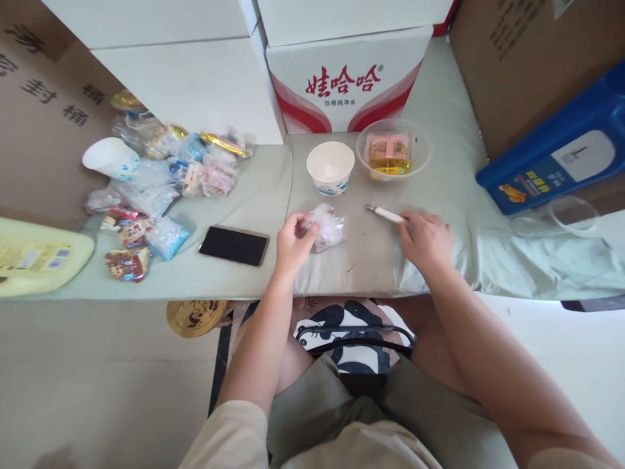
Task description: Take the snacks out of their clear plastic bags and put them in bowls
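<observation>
My left hand [294, 242] is closed on the left side of a crumpled clear plastic packet [328, 229] lying on the cloth-covered table. Something pinkish shows faintly through the packet. In my right hand [428, 240] is a slim white tool with a grey metal tip [387, 213], pinched at its rear end and pointing left. Its exact kind is not clear. Just beyond the packet stands a white paper cup [331, 168], upright. To the right of the cup, a clear plastic bowl [420, 159] holds wrapped snacks [389, 151].
A black phone [234, 245] lies left of my left hand. Further left are many wrapped snacks [166, 228] and a tipped paper cup [110, 158]. White cartons [346, 85] form a wall behind. At right are a blue bottle [551, 156] and a clear cup [573, 216].
</observation>
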Demonstrator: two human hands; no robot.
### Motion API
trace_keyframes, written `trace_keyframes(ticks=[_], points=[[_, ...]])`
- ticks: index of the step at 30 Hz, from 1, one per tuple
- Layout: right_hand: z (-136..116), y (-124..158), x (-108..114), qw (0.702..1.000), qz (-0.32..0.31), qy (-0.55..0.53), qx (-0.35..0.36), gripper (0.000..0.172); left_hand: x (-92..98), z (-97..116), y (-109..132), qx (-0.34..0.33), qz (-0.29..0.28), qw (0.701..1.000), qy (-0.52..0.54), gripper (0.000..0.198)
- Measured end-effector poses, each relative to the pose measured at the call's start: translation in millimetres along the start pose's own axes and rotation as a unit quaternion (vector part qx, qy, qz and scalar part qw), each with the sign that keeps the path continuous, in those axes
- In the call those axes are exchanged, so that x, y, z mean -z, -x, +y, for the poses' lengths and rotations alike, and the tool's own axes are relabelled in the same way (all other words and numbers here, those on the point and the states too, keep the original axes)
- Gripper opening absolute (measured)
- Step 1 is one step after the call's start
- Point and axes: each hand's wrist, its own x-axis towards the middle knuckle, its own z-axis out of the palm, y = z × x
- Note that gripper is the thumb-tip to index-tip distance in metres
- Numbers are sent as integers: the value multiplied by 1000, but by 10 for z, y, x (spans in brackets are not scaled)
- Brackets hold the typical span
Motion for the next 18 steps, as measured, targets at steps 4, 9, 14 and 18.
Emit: trace_keyframes(ticks=[4, 9, 14, 18], points=[[-15, 10, -22, 994, 64, -56, 71, 42, 43, 13, -2, -55, -38, 995, -69, 43], [-216, 76, -160, 959, -23, -194, 204, 43, -15, -9, 33, -19, -67, 990, -119, 60], [-395, 140, -268, 932, -101, -265, 226, 62, -90, 50, 66, 115, -100, 988, -29, 30], [-393, 127, -215, 927, -111, -277, 228, 52, -85, 164, 40, 148, -70, 984, 68, 25]])
